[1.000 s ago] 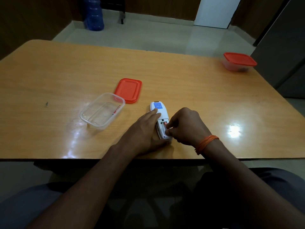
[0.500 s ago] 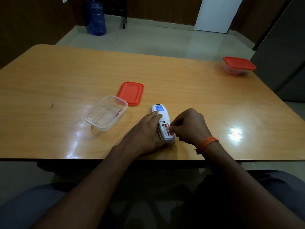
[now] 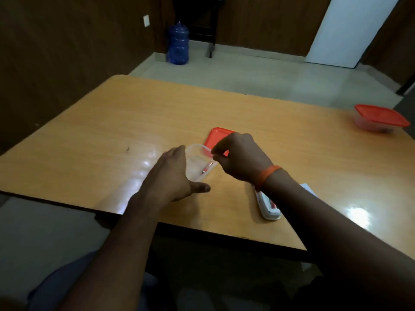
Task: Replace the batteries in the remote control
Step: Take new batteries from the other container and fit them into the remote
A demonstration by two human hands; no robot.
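The left hand (image 3: pixel 170 176) lies flat and spread against the clear box (image 3: pixel 197 163), holding nothing. The right hand (image 3: pixel 238 158) hovers over the box rim, fingers (image 3: pixel 216 150) pinched together; whether they hold anything is unclear. A battery (image 3: pixel 207 167) lies in the box. The remote (image 3: pixel 268 206) rests on the table (image 3: pixel 112 131) under the right forearm, near the front edge.

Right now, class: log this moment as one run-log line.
left hand: open, beside tub | right hand: over tub, pinched, contents unclear | battery: in tub | remote: on table, untouched
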